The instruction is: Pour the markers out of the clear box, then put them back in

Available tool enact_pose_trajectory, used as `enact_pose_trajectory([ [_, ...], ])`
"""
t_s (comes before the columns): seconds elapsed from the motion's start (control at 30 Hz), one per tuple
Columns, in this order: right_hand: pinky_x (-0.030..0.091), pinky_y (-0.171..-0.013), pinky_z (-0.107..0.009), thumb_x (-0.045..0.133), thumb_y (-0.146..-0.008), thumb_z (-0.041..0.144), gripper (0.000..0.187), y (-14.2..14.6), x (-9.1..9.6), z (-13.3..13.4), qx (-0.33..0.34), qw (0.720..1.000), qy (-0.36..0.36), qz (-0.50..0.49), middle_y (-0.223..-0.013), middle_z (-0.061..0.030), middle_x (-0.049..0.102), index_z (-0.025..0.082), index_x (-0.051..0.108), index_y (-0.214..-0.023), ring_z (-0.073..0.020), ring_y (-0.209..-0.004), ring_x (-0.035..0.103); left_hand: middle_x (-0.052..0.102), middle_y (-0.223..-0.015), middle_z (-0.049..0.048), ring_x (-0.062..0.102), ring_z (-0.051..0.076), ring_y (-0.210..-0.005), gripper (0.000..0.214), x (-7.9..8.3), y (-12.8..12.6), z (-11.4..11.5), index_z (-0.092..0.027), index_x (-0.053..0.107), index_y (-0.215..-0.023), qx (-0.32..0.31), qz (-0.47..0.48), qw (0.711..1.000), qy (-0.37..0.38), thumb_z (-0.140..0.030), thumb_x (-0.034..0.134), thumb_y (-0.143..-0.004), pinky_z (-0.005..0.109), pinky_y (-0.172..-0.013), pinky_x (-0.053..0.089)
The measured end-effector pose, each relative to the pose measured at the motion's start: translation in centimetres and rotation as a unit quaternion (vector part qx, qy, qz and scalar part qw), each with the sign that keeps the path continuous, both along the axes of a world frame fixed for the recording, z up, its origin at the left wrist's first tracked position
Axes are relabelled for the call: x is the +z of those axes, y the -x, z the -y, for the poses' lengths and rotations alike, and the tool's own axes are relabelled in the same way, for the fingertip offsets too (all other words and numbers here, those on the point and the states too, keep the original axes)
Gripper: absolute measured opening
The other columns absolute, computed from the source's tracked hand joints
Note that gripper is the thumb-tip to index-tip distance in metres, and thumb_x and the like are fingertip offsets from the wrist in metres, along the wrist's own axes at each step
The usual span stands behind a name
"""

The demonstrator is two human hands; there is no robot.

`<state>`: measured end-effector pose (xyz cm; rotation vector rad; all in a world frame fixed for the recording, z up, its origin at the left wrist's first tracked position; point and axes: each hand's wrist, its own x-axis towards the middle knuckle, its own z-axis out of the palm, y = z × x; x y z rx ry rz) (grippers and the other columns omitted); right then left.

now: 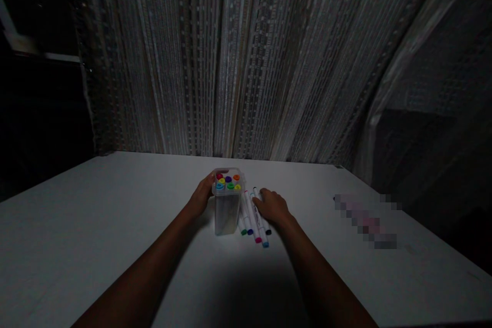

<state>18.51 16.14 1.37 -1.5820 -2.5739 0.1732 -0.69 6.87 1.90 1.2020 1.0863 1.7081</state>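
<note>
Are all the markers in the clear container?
No, several markers lie on the table beside the container, by the right hand.

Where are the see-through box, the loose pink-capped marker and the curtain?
See-through box [226, 214], head view: its front wall.
Loose pink-capped marker [251, 214], head view: its white barrel.
Curtain [238, 61], head view: its middle.

Was v. dim o/all. Looked palest on tabletop [115, 225], w/ soft shadow [249, 287] towards its near edge; sank to near-blk L of it. Got blocky at pixelated patch [365, 220] on its R side.
</note>
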Motion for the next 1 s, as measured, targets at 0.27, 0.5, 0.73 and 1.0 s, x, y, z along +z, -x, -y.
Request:
enact_pose_trajectory([
  [0.27, 0.044, -0.080, -0.034, 0.042, -0.087, 0.041, 0.040, -0.02, 0.09, 0.31, -0.004, 1.000, 0.000, 0.008, -0.111, -0.0166, 0.065, 0.014, 0.057, -0.113, -0.0274, -0.104, 0.061, 0.072, -0.105, 0.0106, 0.065, 0.031, -0.099, 0.067, -0.31, 0.12, -0.08, -0.017, 0.062, -0.112, -0.007, -0.009, 1.000, -0.003, -0.071, 0.049, -0.074, 0.039, -0.084, 0.048],
  [0.5, 0.044, -0.081, -0.034, 0.037, -0.090, 0.037, 0.040, -0.16, -0.39, 0.14, -0.013, 1.000, -0.001, -0.002, -0.111, -0.0168, 0.065, 0.014, 0.053, -0.119, -0.0268, -0.103, 0.062, 0.072, -0.106, 0.0106, 0.063, 0.032, -0.105, 0.065, -0.13, -0.25, 0.19, -0.017, 0.061, -0.112, 0.000, -0.014, 1.000, -0.002, -0.070, 0.048, -0.076, 0.039, -0.083, 0.049],
  [0.73, 0.043, -0.085, -0.035, 0.037, -0.091, 0.037, 0.046, -0.06, -0.22, 0.33, 0.015, 1.000, 0.011, -0.004, -0.119, -0.0152, 0.062, 0.017, 0.047, -0.131, -0.0272, -0.108, 0.059, 0.072, -0.104, 0.0105, 0.064, 0.032, -0.104, 0.064, -0.15, -0.17, 0.08, -0.017, 0.061, -0.111, -0.003, -0.010, 1.000, -0.005, -0.069, 0.050, -0.075, 0.039, -0.085, 0.048],
  [1.0, 0.043, -0.085, -0.036, 0.033, -0.092, 0.032, 0.044, -0.08, -0.20, 0.35, 0.009, 1.000, 0.020, -0.008, -0.119, -0.0149, 0.063, 0.017, 0.049, -0.130, -0.0268, -0.108, 0.060, 0.073, -0.103, 0.0100, 0.066, 0.030, -0.099, 0.064, -0.44, 0.00, -0.13, -0.017, 0.061, -0.112, -0.016, 0.002, 1.000, -0.003, -0.068, 0.051, -0.076, 0.040, -0.084, 0.049],
])
